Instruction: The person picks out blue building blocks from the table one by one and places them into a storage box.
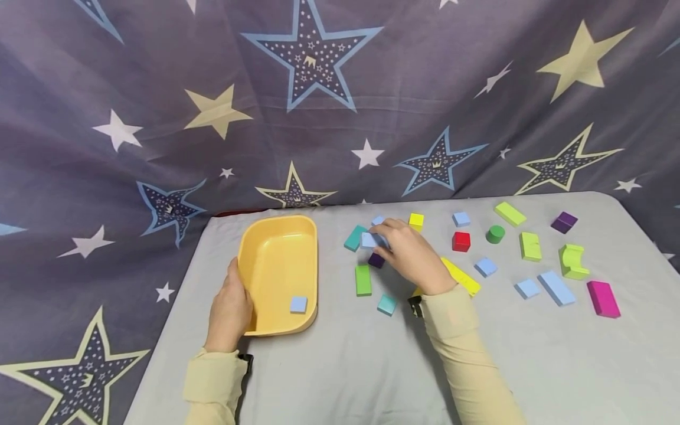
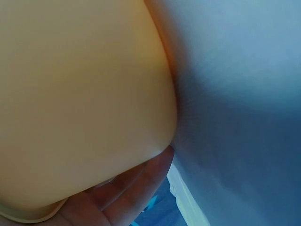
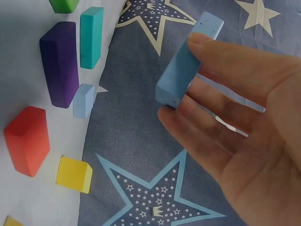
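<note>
My left hand grips the left side of a yellow plastic tray. In the left wrist view its fingers lie against the tray's outer wall. One small light blue block sits in the tray near its front right corner. My right hand pinches a longer light blue block between thumb and fingers, raised over the cluster right of the tray. Around and below that hand are a teal block, a dark purple block and a green block.
Yellow blocks lie beside and partly under the right forearm. Farther right are a red cube, a green cylinder, a lime curved block, a magenta block and several others. A starry curtain hangs behind the cloth-covered table.
</note>
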`<act>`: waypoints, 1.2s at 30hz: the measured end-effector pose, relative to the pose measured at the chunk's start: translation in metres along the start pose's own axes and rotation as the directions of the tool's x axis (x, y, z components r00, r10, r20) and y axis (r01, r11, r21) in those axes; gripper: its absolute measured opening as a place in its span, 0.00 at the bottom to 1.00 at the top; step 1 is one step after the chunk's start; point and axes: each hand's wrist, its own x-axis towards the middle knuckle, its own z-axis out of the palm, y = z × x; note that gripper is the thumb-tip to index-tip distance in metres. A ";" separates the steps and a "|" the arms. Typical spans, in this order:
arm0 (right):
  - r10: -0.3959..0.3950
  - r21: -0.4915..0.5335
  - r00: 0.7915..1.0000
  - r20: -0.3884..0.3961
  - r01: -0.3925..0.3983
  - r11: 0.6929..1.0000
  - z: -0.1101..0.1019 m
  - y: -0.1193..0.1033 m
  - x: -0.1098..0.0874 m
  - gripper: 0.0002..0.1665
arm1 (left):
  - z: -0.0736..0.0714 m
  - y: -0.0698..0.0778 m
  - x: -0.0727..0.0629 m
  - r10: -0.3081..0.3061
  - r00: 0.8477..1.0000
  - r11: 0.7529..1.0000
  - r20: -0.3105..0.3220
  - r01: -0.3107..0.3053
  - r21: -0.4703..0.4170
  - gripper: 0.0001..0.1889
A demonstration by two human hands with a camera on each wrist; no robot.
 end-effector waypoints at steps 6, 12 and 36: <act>0.008 0.005 1.000 0.002 -0.008 1.000 0.002 -0.004 0.003 0.21 | 0.000 -0.002 0.000 0.006 1.000 1.000 -0.002 -0.006 0.002 0.29; 0.013 0.030 1.000 0.007 -0.013 0.999 0.005 -0.012 0.006 0.21 | 0.000 -0.003 -0.001 0.011 1.000 1.000 -0.007 -0.011 0.003 0.29; -0.030 0.033 0.999 0.028 0.029 0.999 0.011 -0.029 0.015 0.19 | 0.002 -0.001 0.001 0.008 1.000 1.000 -0.021 -0.008 -0.011 0.29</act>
